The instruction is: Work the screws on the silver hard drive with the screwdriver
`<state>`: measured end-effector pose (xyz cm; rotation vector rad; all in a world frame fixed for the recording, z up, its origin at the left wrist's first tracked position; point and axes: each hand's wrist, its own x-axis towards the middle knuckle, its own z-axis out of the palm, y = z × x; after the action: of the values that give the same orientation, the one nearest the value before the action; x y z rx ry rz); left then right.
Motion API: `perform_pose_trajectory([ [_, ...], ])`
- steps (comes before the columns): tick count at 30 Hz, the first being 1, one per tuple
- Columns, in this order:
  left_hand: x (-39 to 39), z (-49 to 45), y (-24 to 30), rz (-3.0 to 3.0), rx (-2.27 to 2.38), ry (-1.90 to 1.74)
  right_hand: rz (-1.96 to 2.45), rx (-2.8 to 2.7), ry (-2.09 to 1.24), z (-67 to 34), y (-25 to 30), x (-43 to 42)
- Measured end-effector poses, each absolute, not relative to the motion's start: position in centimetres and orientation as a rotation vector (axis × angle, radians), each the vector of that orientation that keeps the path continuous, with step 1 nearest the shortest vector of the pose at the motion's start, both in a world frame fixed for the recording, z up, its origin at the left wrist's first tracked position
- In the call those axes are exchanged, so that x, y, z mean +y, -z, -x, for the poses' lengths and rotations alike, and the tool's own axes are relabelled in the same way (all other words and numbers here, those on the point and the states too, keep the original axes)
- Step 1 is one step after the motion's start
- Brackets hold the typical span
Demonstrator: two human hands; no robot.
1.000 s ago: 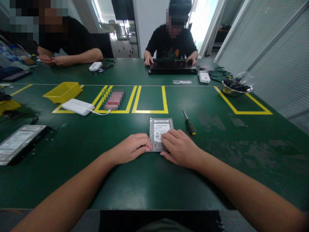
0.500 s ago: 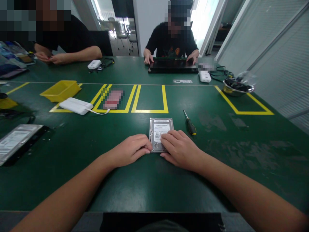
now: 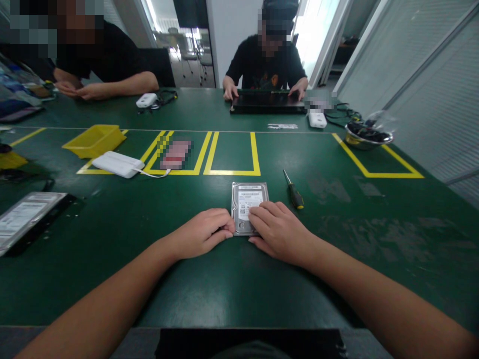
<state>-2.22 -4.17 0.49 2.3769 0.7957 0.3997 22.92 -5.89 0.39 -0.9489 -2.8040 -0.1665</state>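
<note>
A silver hard drive (image 3: 245, 197) with a white label lies flat on the green table in front of me. My left hand (image 3: 209, 230) is closed, its curled fingertips against the drive's lower left edge. Over the drive's right side rests my right hand (image 3: 279, 230), fingers bent across part of the label and the thumb by the lower edge; it grips the drive there. The fingers hide the lower right corner. To the right of the drive lies a screwdriver (image 3: 295, 195) with a dark handle with a yellow end, touched by neither hand.
Left lies a larger drive-like unit (image 3: 28, 219). Farther back are a yellow bin (image 3: 93, 142), a white power bank (image 3: 118, 163) cabled to a blurred phone (image 3: 176, 153), and a metal bowl (image 3: 368, 142) of cables. Across the table, a person holds a black flat panel (image 3: 267, 102); another sits left.
</note>
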Motion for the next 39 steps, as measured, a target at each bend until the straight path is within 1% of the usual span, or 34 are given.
perform_pose_trajectory([
  [24,-4.5,2.4,-0.4,-2.409,0.821,-0.399,0.987,-2.803,0.144,-23.0,-0.5,-6.0],
  [34,-4.3,2.4,-0.4,-2.387,0.817,-0.394,1.007,-2.694,0.01,-23.4,-1.1,-6.2],
  [37,-4.3,2.5,-0.5,-2.39,0.804,-0.382,1.129,-2.539,0.023,-24.1,-1.3,-5.6],
  [39,-4.3,2.5,-0.6,-2.393,0.792,-0.38,1.305,-2.419,0.112,-24.6,-1.5,-5.0],
])
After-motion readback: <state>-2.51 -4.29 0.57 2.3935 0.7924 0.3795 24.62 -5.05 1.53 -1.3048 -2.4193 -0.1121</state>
